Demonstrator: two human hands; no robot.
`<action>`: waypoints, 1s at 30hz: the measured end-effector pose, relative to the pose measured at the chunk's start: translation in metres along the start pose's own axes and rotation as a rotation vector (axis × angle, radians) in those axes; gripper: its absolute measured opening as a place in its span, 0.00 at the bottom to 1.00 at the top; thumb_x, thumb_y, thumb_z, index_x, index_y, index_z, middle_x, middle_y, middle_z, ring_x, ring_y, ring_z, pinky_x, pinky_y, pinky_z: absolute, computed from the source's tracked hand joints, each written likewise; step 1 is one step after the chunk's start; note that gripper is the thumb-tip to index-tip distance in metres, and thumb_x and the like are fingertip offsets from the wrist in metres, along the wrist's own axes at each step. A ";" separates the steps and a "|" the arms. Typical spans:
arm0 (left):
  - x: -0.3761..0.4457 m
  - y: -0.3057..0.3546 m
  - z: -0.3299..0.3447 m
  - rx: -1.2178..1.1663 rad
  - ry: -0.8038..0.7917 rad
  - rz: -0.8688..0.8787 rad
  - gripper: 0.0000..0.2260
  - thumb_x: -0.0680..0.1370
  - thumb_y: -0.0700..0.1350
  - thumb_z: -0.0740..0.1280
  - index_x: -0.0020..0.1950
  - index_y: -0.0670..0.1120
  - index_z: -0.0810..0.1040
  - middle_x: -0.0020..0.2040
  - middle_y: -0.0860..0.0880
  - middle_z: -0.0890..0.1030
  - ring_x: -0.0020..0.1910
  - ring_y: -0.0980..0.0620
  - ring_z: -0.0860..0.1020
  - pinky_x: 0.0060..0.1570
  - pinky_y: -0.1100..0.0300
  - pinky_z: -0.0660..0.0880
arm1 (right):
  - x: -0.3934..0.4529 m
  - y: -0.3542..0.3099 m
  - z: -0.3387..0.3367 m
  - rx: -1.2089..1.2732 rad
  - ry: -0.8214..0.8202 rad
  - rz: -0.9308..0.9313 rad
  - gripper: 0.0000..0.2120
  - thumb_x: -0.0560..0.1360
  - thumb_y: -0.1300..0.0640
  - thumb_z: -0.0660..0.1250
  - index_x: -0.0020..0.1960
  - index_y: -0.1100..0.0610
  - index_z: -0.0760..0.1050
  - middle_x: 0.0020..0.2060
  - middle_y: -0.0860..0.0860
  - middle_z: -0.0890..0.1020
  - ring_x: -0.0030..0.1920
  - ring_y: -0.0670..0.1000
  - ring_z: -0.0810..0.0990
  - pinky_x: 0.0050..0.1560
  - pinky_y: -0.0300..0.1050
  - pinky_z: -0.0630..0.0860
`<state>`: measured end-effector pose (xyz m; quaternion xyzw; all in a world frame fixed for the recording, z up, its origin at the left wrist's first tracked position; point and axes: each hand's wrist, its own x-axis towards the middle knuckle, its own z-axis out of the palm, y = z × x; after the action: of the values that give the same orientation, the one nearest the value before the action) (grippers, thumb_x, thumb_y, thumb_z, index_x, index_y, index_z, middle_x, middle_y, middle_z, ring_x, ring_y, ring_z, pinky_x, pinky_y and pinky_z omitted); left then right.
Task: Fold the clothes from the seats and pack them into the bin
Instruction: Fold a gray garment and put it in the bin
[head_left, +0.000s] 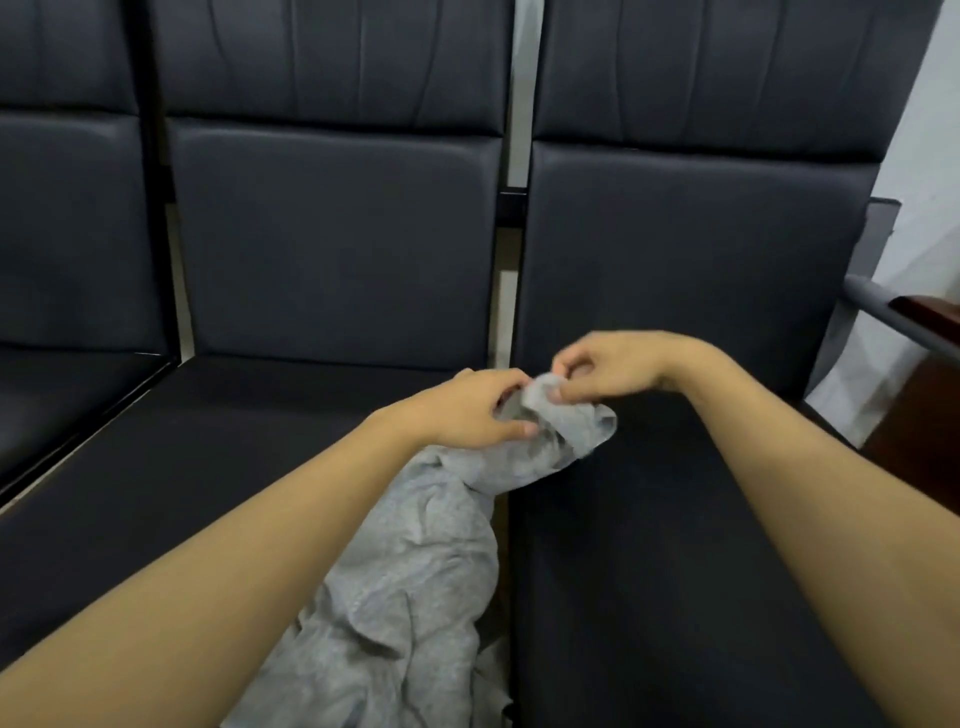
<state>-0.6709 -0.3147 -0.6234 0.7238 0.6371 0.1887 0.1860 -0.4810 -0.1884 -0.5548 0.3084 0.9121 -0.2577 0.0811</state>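
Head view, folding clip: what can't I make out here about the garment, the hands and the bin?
- Grey garment: its type is unclear; it is bunched, and the bottom edge and left forearm cut it off.
- Left hand: its fingers curl into the cloth, tips hidden.
- Right hand: pinches the cloth's end; motion blur softens the contact.
- Bin: not in view.

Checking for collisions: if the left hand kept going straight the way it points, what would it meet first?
Probably the right hand: the left hand points right and slightly away, both pinching the same bunched end of the crumpled light grey garment, almost touching. Depth is unclear.
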 end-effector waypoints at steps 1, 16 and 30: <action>0.000 0.004 -0.005 -0.047 0.061 0.050 0.14 0.81 0.56 0.71 0.64 0.54 0.77 0.51 0.57 0.81 0.50 0.57 0.79 0.53 0.57 0.75 | -0.005 -0.008 -0.008 0.079 0.036 -0.065 0.09 0.80 0.45 0.71 0.47 0.50 0.82 0.37 0.47 0.84 0.40 0.44 0.80 0.52 0.47 0.77; -0.064 0.036 -0.122 -0.191 0.526 -0.079 0.05 0.84 0.49 0.65 0.54 0.54 0.81 0.46 0.55 0.87 0.47 0.58 0.84 0.46 0.62 0.77 | 0.000 -0.050 0.007 0.081 -0.041 -0.179 0.15 0.72 0.37 0.76 0.55 0.40 0.77 0.40 0.38 0.84 0.42 0.38 0.82 0.49 0.39 0.74; -0.100 0.020 -0.141 -0.085 0.669 -0.200 0.05 0.81 0.49 0.66 0.55 0.58 0.80 0.44 0.49 0.82 0.38 0.60 0.78 0.40 0.65 0.73 | 0.022 -0.065 0.037 0.297 0.068 -0.043 0.08 0.84 0.50 0.65 0.60 0.48 0.80 0.49 0.48 0.85 0.45 0.47 0.81 0.47 0.44 0.74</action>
<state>-0.7374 -0.4123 -0.4958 0.5475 0.7220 0.4228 0.0144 -0.5381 -0.2402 -0.5664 0.3061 0.8725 -0.3809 -0.0020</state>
